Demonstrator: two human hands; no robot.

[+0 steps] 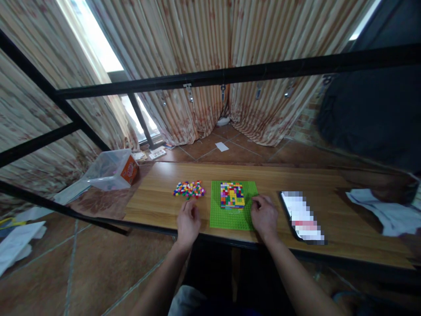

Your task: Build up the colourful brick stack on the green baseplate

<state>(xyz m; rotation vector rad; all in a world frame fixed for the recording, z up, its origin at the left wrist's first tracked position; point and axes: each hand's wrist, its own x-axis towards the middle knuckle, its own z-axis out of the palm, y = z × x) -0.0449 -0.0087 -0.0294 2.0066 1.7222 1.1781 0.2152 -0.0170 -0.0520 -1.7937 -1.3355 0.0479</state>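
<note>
A green baseplate point(230, 217) lies on the wooden table point(158, 202) in front of me. On its far half stands a block of many-coloured small bricks point(232, 195). Left of the plate lies a loose pile of small coloured bricks point(189, 189). My left hand point(188, 223) rests on the table just below that pile, fingers curled; whether it holds a brick is hidden. My right hand point(264, 215) rests on the plate's right edge with its fingers bent down, close to the brick block.
A phone point(302, 216) with its screen lit lies right of the plate. A clear plastic box point(110, 170) with an orange label stands at the table's left end. White cloth point(388, 210) lies far right. Black metal bars point(230, 72) cross above.
</note>
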